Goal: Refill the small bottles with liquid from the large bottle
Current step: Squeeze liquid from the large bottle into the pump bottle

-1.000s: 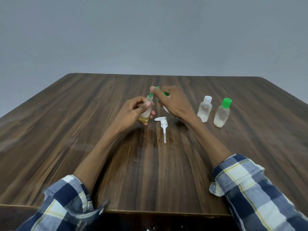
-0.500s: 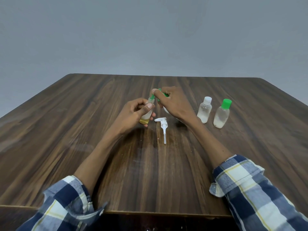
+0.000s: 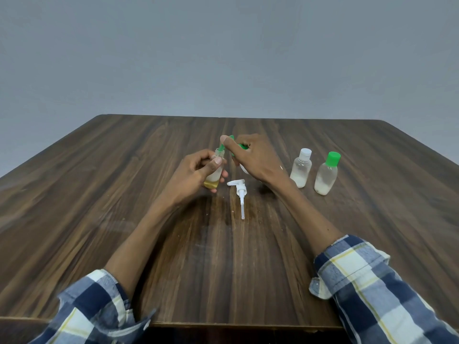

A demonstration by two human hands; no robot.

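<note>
The left hand (image 3: 196, 173) holds a small clear bottle (image 3: 214, 176) just above the wooden table (image 3: 124, 194), with the fingers and the thumb curled around its body. The bottle stands almost upright, its neck is open, and a little yellow liquid lies at its bottom. The right hand (image 3: 253, 157) is at 1 o'clock from this bottle; its fingers pinch a green funnel-like piece (image 3: 221, 146) at the bottle mouth. A white pump head (image 3: 239, 192) lies flat on the table at 5 o'clock from the held bottle. At 3 o'clock, well apart, two small bottles stand upright: a white-capped bottle (image 3: 301, 168) and, just beside it, a green-capped bottle (image 3: 326, 173). A white object under the right hand is mostly hidden.
</note>
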